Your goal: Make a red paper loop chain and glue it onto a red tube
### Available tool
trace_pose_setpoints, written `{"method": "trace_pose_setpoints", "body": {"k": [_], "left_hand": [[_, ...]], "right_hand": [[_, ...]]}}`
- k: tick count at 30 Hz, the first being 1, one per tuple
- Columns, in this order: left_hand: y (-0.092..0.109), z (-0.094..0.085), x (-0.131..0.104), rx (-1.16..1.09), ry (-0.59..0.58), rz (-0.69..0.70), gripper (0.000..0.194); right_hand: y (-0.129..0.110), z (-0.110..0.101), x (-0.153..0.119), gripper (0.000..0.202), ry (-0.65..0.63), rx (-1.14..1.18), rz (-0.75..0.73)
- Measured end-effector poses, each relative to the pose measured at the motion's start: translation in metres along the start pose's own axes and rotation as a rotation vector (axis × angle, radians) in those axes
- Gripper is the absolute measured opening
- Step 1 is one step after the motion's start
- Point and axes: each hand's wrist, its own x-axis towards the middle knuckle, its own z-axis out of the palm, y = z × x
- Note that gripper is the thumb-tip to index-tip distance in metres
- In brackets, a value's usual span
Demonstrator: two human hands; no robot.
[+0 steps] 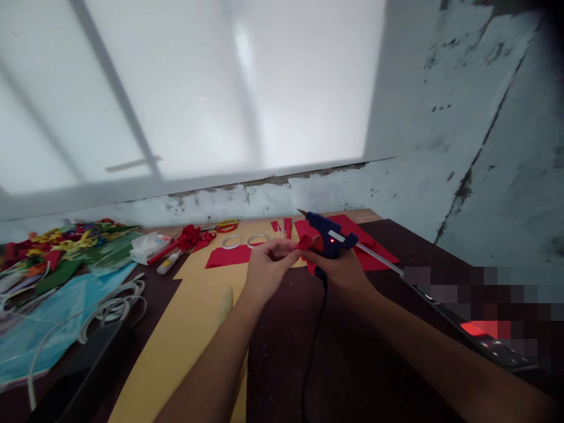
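My left hand (pixel 273 261) is closed, pinching a small folded red strip (pixel 305 242) between thumb and fingers. I cannot tell whether the strip is paper or cloth. My right hand (pixel 341 270) grips a blue hot glue gun (pixel 330 232) with its light glowing red, its nozzle pointing up and left. The right fingertips reach the strip too. A clear glue stick (pixel 379 258) sticks out of the gun's back, and a black cord (pixel 315 335) runs down from the handle. Beyond my hands lie red sheets (pixel 381 249) and two silver rings (pixel 232 241).
Yellow paper (pixel 163 346) covers part of the dark table (pixel 282 364). Farther back lie yellow-handled scissors (pixel 227 225), a red bow (pixel 191 238) and a glue bottle (pixel 168 263). Colourful scraps (pixel 57 247), a white cable (pixel 106 305) and a black box (pixel 88 370) are on the left.
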Motion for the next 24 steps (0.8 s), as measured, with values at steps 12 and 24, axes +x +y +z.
{"method": "trace_pose_setpoints", "body": {"k": [12,24], "left_hand": [[0.0006,-0.0059,-0.0009,0.22,0.049,0.11,0.007],[-0.0075,-0.0044,-0.0007,0.222,0.069,0.243,0.015]], "right_hand": [[0.0033,-0.002,0.0043,0.032,0.005,0.188,0.073],[0.0026,-0.003,0.0056,0.032,-0.068,0.335,0.203]]}}
